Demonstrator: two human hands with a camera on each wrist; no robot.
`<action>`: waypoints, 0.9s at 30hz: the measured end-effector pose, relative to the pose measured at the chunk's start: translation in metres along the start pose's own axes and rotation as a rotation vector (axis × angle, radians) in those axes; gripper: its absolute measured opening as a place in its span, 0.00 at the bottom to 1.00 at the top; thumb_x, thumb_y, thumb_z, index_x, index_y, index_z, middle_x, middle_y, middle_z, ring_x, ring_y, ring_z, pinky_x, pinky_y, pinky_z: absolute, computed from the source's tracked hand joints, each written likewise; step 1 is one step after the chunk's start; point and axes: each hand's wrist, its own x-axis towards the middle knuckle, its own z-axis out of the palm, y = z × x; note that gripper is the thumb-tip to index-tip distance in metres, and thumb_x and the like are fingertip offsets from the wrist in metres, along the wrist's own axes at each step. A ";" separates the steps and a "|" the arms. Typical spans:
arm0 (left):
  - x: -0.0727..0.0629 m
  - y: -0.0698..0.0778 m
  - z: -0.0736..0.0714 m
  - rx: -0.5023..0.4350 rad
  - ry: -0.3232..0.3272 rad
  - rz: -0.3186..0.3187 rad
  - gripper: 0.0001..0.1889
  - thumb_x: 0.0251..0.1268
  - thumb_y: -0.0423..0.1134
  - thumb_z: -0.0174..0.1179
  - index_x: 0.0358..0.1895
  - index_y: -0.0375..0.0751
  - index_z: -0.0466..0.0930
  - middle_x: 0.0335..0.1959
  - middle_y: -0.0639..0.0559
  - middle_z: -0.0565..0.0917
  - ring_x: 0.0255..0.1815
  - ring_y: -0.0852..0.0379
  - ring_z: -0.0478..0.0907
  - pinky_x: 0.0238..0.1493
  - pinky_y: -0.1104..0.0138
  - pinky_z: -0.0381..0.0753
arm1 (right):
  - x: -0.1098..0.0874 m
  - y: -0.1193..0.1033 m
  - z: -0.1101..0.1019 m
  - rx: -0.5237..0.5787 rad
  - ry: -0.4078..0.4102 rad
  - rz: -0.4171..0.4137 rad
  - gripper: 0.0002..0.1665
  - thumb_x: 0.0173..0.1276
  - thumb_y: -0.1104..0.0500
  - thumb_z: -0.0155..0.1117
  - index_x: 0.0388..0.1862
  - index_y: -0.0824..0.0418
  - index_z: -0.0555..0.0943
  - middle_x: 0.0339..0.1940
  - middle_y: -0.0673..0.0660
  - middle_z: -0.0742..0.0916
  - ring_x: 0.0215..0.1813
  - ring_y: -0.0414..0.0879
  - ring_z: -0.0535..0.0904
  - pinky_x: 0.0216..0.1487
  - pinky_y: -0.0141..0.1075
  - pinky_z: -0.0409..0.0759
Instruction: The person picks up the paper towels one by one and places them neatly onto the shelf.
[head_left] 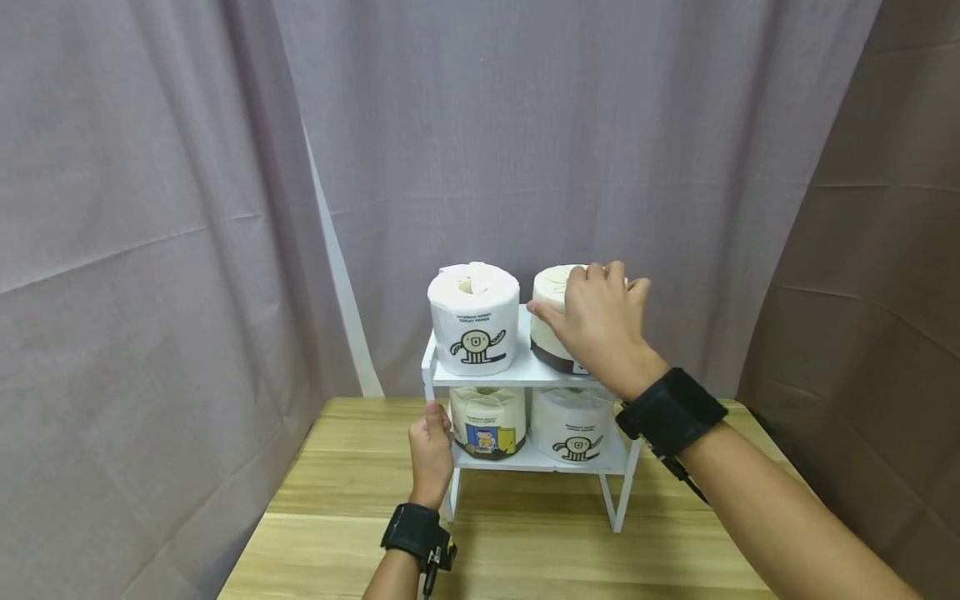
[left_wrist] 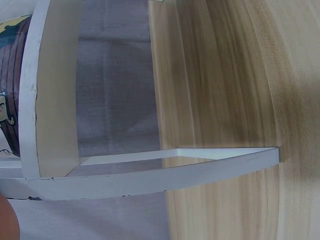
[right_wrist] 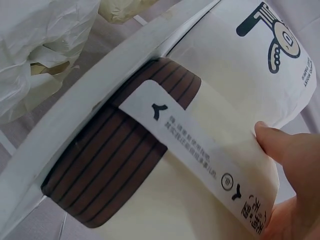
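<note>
A white two-tier rack [head_left: 525, 380] stands on the wooden table, with two wrapped toilet paper rolls on each shelf. My left hand [head_left: 431, 454] grips the rack's left upright near the lower shelf; only a fingertip [left_wrist: 7, 220] shows in the left wrist view. On the right of the top shelf, my right hand [head_left: 606, 323] holds a cream toilet paper roll [head_left: 548, 337] from above, thumb on its near side. Its brown striped base and paper label show in the right wrist view. Beside it sits a white roll [head_left: 474, 333] with a cartoon figure.
The lower shelf bears a cream roll [head_left: 489, 421] with a colourful picture at left and a white roll [head_left: 573, 425] at right. Under the rack lies the wooden table [head_left: 337, 500]. Grey curtains [head_left: 540, 133] hang behind and at both sides.
</note>
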 end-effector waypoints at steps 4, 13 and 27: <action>-0.002 0.000 0.001 -0.001 0.001 -0.010 0.34 0.91 0.49 0.39 0.17 0.33 0.59 0.13 0.63 0.58 0.14 0.68 0.54 0.18 0.72 0.53 | -0.001 -0.002 0.004 -0.031 0.016 0.011 0.45 0.75 0.33 0.62 0.53 0.78 0.80 0.50 0.76 0.83 0.59 0.71 0.72 0.56 0.69 0.67; -0.001 0.000 0.000 0.008 -0.005 -0.012 0.35 0.90 0.52 0.39 0.18 0.32 0.59 0.13 0.62 0.58 0.14 0.68 0.54 0.19 0.73 0.53 | -0.001 -0.001 0.009 -0.025 0.055 0.013 0.41 0.77 0.35 0.61 0.50 0.77 0.80 0.47 0.74 0.83 0.57 0.68 0.73 0.55 0.67 0.67; -0.003 -0.001 0.001 0.002 -0.007 -0.016 0.35 0.90 0.53 0.39 0.17 0.38 0.58 0.13 0.65 0.58 0.14 0.67 0.54 0.19 0.73 0.53 | -0.004 0.005 0.009 0.046 0.093 -0.022 0.37 0.78 0.39 0.62 0.48 0.77 0.79 0.49 0.74 0.83 0.57 0.67 0.72 0.57 0.67 0.64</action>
